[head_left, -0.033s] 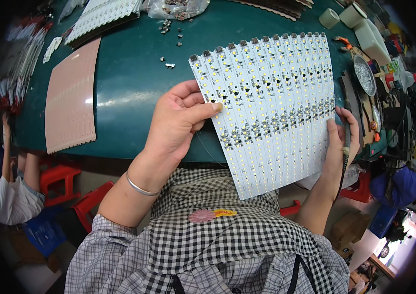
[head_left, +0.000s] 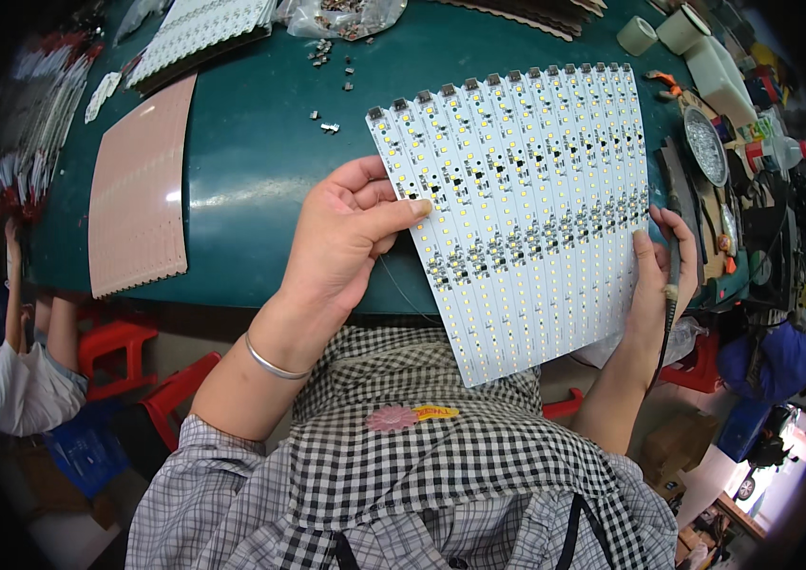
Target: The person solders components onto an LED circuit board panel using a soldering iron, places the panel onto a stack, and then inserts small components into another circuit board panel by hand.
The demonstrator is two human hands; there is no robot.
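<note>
A white LED circuit board panel point(head_left: 527, 218), made of many joined strips, is held up tilted above the table's near edge. Small yellow LEDs and black parts cover its face, and dark connectors line its far edge. My left hand point(head_left: 346, 228) pinches the panel's left edge, thumb on the face and fingers behind. At the right edge, my right hand point(head_left: 658, 271) is closed on the panel with its thumb in front. A slim dark tool with a cord point(head_left: 672, 256), which looks like a soldering iron, lies in that same hand. Its tip I cannot make out.
On the green table point(head_left: 241, 190), a pinkish-brown panel point(head_left: 140, 190) lies at left. More LED panels point(head_left: 203, 38) are stacked behind it. Loose connectors point(head_left: 329, 127) lie near a plastic bag of parts point(head_left: 341, 17). A metal bowl point(head_left: 704, 145) stands right. Red stools point(head_left: 118, 356) and another person point(head_left: 32, 380) are at left.
</note>
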